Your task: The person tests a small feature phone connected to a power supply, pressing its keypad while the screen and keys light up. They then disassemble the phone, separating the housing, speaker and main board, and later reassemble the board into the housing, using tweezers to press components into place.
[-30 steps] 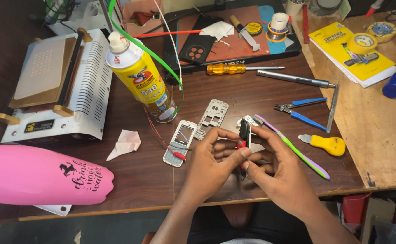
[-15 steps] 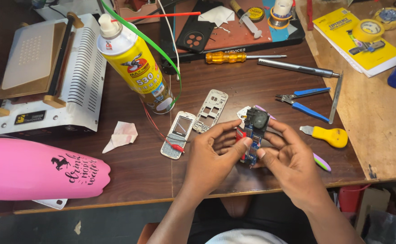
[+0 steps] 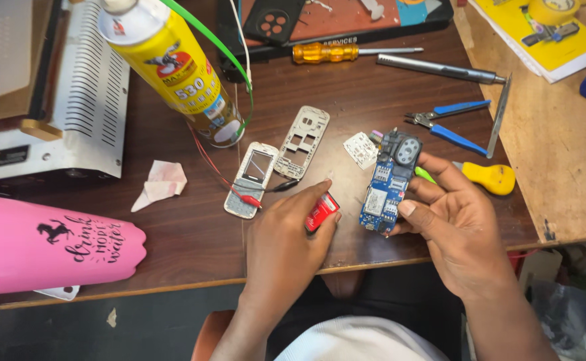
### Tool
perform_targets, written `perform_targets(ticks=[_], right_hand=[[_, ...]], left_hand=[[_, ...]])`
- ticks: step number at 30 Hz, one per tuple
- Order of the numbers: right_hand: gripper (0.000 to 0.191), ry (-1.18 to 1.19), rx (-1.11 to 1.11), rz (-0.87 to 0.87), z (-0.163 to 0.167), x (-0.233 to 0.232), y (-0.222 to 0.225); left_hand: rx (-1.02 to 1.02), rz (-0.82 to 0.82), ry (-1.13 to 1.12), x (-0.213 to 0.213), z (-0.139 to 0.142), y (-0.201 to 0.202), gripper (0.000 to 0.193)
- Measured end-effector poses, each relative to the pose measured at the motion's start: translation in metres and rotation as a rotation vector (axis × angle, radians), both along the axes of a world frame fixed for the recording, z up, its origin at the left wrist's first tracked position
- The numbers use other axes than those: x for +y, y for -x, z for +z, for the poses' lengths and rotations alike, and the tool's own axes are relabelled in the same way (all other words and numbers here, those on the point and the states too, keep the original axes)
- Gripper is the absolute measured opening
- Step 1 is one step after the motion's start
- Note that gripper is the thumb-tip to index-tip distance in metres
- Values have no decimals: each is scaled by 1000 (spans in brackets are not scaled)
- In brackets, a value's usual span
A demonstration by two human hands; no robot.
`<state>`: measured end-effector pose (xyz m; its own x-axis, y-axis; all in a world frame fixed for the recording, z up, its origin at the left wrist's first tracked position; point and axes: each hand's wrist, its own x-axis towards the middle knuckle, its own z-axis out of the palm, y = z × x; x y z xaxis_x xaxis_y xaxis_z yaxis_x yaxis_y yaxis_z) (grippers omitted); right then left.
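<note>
My right hand (image 3: 456, 224) holds a blue phone circuit board (image 3: 388, 184) upright by its lower half, a dark speaker module at its top. My left hand (image 3: 286, 237) rests low on the dark wooden table (image 3: 192, 234) and pinches a small red flat part (image 3: 321, 212), perhaps a battery. Just left of that hand lie a silver phone front frame (image 3: 253, 179) and a pale keypad frame (image 3: 302, 142). A white keypad sheet (image 3: 360, 150) lies beside the board's top.
A yellow spray can (image 3: 172, 73) with a green tube stands at the back. A white machine (image 3: 45, 87) sits far left, a pink bottle (image 3: 45, 244) lies at the front left. Blue pliers (image 3: 450, 120), screwdrivers (image 3: 346, 52) and a yellow-handled tool (image 3: 490, 177) lie right. Crumpled tissue (image 3: 159, 184).
My hands have parted: the left one has drawn away to the left with the red part, while the right one keeps the circuit board. The camera has tilted closer.
</note>
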<state>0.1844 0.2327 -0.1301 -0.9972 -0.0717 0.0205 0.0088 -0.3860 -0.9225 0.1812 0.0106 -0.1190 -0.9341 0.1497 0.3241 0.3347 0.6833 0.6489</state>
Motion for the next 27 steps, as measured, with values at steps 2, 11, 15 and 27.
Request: perform_targets(ticks=[2, 11, 15, 27], right_hand=[[58, 6, 1, -6, 5, 0, -3], [62, 92, 54, 9, 20, 3, -19], [63, 50, 71, 35, 17, 3, -19], [54, -108, 90, 108, -3, -2, -3]], left_hand=[[65, -28, 39, 5, -2, -5, 38], [-26, 16, -164, 7, 5, -10, 31], [-441, -222, -798, 6, 13, -14, 43], [-579, -361, -972, 10, -3, 1, 54]])
